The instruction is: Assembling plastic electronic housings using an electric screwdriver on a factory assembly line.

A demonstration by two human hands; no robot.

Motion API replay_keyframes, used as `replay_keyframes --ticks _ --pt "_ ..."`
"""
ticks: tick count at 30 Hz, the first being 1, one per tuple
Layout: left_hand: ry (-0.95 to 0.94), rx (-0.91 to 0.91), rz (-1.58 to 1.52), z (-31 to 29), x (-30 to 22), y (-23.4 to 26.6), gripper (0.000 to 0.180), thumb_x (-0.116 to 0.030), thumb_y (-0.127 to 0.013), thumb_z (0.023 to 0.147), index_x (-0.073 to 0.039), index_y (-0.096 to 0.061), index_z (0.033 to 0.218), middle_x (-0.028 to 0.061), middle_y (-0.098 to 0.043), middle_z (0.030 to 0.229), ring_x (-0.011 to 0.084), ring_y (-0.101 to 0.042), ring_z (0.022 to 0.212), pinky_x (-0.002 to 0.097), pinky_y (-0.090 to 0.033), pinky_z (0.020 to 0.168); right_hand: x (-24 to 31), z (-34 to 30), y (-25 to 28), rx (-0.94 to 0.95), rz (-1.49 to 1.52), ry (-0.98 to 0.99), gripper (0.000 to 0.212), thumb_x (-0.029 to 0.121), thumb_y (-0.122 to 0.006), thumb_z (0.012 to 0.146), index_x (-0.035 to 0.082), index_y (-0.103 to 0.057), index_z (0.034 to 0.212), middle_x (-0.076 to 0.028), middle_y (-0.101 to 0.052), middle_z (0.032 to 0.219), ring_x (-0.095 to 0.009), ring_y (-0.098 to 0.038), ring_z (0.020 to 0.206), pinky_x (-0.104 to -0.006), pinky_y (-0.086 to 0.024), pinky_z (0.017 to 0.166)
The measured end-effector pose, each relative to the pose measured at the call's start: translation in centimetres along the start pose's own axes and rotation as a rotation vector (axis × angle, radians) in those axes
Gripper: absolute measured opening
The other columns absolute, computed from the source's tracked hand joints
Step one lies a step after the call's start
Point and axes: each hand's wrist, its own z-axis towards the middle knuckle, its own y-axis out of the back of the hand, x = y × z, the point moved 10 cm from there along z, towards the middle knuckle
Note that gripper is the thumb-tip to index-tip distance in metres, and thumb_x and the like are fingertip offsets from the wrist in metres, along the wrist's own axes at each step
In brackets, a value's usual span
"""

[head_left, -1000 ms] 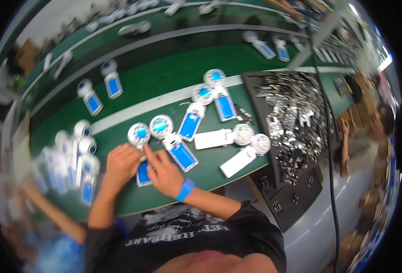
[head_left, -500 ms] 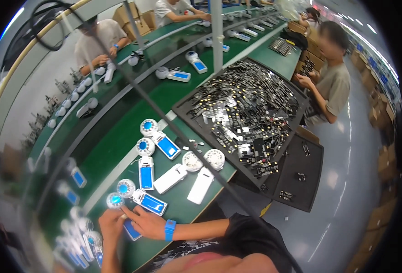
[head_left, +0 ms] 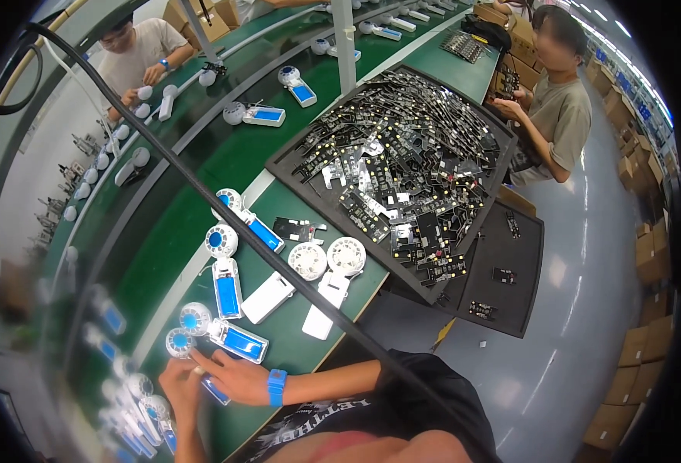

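Fan (head_left: 216, 392) under left hand (head_left: 180, 381) and right hand (head_left: 236, 380) | axis upper-left to lower-right | head (head_left: 180, 343) just beyond, hands equally near | fingers bent; clamped, cannot tell

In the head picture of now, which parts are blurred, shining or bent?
Head view: the white fans at lower left are blurred, the right hand fairly clear; head view: the glossy floor shows bright glare; head view: edges of the green belt look curved.

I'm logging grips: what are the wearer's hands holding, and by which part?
The left hand holds a white handheld fan at its neck; the right hand touches there too, its exact grip hidden.
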Motion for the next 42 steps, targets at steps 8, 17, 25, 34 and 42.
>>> replay_keyframes --ticks 8,17,25,34,42 --pt "0.129 -0.06 -0.197 -0.7 1.9 -0.3 0.01 0.001 -0.076 0.076 0.005 -0.071 0.083 0.0071 -0.07 0.083 0.014 -0.064 0.079 0.0286 -0.05 0.074 0.3 -0.6 0.4 -0.038 0.124 -0.024 0.069 0.016 -0.054 0.101 0.007 -0.021 0.161 -0.02 -0.05 0.099 -0.037 -0.057 0.076 -0.0469 -0.048 0.064" --pt "0.022 -0.102 -0.037 -1.1 1.9 -0.7 0.012 -0.007 -0.079 0.078 0.003 -0.073 0.083 0.0104 -0.071 0.082 0.0185 -0.067 0.077 0.0314 -0.052 0.071 0.4 -0.3 1.5 -0.112 -0.068 0.152 0.072 0.012 -0.059 0.092 -0.002 -0.028 0.156 -0.025 -0.054 0.106 -0.041 -0.055 0.098 -0.0477 -0.049 0.084" --pt "0.048 -0.154 -0.108 -1.3 2.0 0.1 0.009 -0.005 -0.08 0.078 -0.002 -0.075 0.084 0.007 -0.072 0.082 0.013 -0.061 0.073 0.0263 -0.047 0.064 0.4 1.2 0.7 0.009 0.118 -0.017 0.064 0.011 -0.055 0.098 0.001 -0.032 0.157 -0.02 -0.055 0.1 -0.036 -0.057 0.086 -0.0443 -0.047 0.078" --pt "0.006 -0.176 -0.169 -3.0 1.6 0.6 0.007 -0.009 -0.08 0.081 -0.005 -0.076 0.086 0.0053 -0.073 0.088 0.0132 -0.064 0.078 0.0273 -0.051 0.067 2.1 0.4 0.6 0.016 -0.001 0.057 0.06 0.012 -0.053 0.099 -0.001 -0.035 0.155 -0.023 -0.056 0.105 -0.04 -0.059 0.088 -0.0448 -0.049 0.075" --pt "-0.069 -0.113 -0.137 -2.7 0.7 -1.0 0.007 -0.012 -0.08 0.079 -0.009 -0.075 0.084 0.0041 -0.071 0.084 0.0193 -0.065 0.08 0.0335 -0.052 0.067 0.8 -1.7 0.6 -0.018 -0.067 -0.008 0.06 0.016 -0.053 0.1 -0.004 -0.035 0.154 -0.027 -0.056 0.108 -0.044 -0.057 0.094 -0.0471 -0.047 0.082"
